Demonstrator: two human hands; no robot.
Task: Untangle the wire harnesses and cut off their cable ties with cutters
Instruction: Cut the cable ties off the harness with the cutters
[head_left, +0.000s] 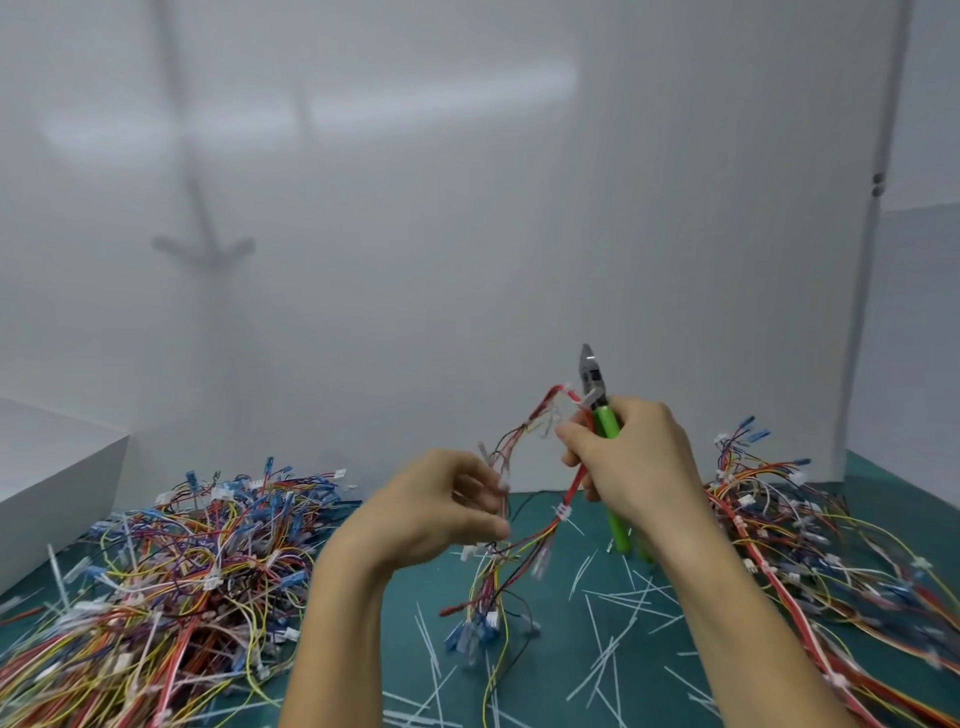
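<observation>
A wire harness of red, yellow and black wires arches in the air between my hands, and its blue and white connectors dangle over the mat. My left hand pinches wires at the left side of the arch. My right hand grips the green-handled cutters, jaws pointing up, and also holds the red wire bundle against the handles. A white cable tie wraps the red bundle just below my right hand.
A big tangled heap of harnesses lies at the left, another pile at the right. Several cut white cable ties litter the green mat. A white box stands at far left, white panels behind.
</observation>
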